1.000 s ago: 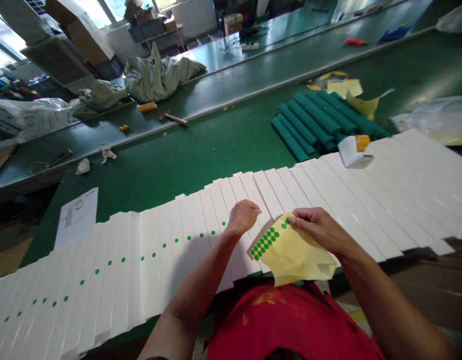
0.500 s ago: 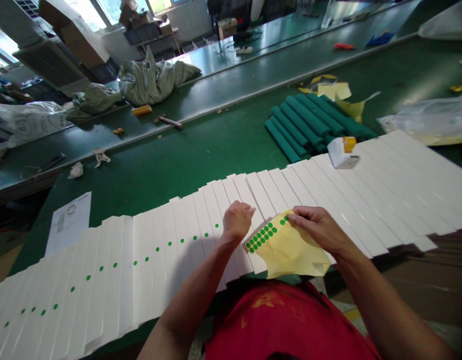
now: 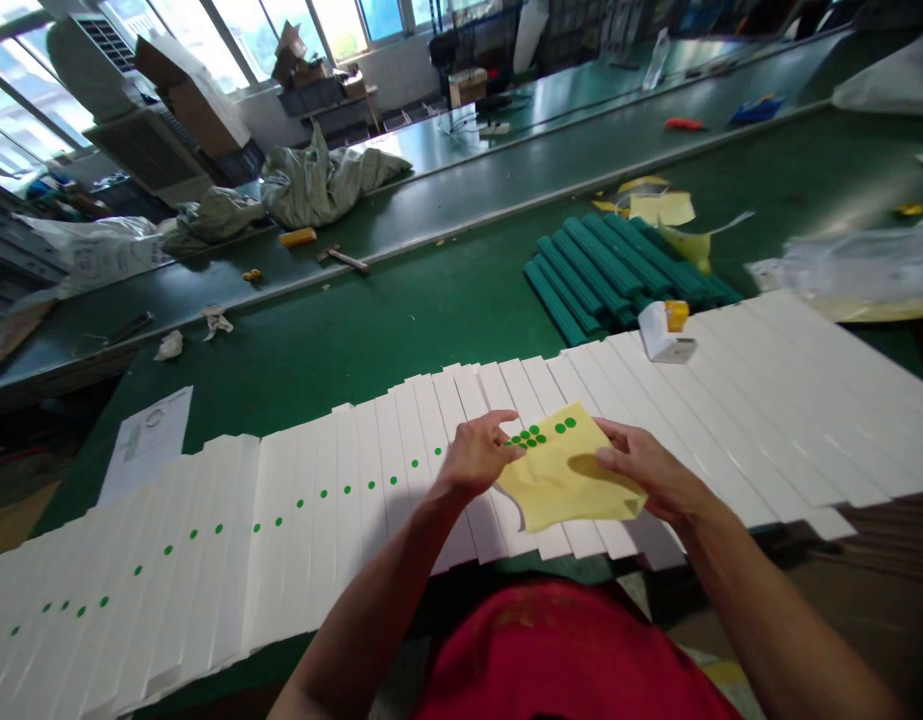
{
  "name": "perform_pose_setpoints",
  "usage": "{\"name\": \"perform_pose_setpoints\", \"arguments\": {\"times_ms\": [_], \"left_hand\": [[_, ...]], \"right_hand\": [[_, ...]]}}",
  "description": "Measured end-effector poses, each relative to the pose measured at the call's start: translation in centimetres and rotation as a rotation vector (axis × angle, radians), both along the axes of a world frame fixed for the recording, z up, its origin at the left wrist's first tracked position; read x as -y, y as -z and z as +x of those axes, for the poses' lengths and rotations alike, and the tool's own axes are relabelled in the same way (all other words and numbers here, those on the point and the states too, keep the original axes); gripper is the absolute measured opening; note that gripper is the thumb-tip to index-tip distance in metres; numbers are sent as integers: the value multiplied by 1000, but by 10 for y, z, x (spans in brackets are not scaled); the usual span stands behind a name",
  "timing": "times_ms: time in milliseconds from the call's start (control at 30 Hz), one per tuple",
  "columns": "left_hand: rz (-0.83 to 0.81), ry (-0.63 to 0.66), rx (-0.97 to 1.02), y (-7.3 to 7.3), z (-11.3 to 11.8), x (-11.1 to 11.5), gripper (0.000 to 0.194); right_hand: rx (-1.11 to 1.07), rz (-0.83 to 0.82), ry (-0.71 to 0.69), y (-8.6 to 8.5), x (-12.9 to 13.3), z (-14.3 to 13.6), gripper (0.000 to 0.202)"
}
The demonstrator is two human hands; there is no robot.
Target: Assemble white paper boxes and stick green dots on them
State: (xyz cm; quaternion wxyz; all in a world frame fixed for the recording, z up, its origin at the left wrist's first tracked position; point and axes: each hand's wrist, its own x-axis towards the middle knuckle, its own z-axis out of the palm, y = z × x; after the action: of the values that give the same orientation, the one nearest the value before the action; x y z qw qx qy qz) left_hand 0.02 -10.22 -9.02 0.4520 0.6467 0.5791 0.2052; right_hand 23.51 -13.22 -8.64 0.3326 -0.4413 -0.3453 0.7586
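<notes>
A yellow sheet (image 3: 573, 485) with several round green stickers near its upper edge is held above a long row of overlapping white boxes (image 3: 318, 560). My right hand (image 3: 645, 465) grips its right edge between thumb and fingers. At the sheet's left edge, my left hand (image 3: 480, 450) has its thumb and fingers around the corner by the stickers, hiding part of them. A line of single green dots runs along the white boxes to the left, one of them (image 3: 438, 451) just beside my left hand.
Behind the boxes lie dark green ribbed rods (image 3: 611, 265). A small white box with a yellow part (image 3: 665, 335) stands on the row. A printed paper (image 3: 147, 440) is at the left, a hammer (image 3: 347, 261) farther back, plastic bags at the right.
My left hand has moved from above the white boxes to the sheet's left edge and closed on it. One more green dot shows on the row beside my left hand. The view has shifted slightly.
</notes>
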Motion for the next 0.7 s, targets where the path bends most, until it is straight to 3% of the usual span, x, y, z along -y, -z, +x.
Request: {"name": "perform_pose_setpoints", "arguments": {"times_ms": [200, 367, 533, 700], "left_hand": [[45, 106, -91, -19, 27, -8, 60], [3, 81, -4, -27, 45, -11, 61], [8, 122, 12, -34, 48, -15, 59], [19, 188, 85, -31, 40, -24, 53]], "right_hand": [[170, 55, 97, 5, -16, 23, 84], [105, -44, 186, -2, -24, 29, 57], [10, -95, 123, -8, -20, 26, 34], [22, -53, 306, -2, -6, 11, 33]]}}
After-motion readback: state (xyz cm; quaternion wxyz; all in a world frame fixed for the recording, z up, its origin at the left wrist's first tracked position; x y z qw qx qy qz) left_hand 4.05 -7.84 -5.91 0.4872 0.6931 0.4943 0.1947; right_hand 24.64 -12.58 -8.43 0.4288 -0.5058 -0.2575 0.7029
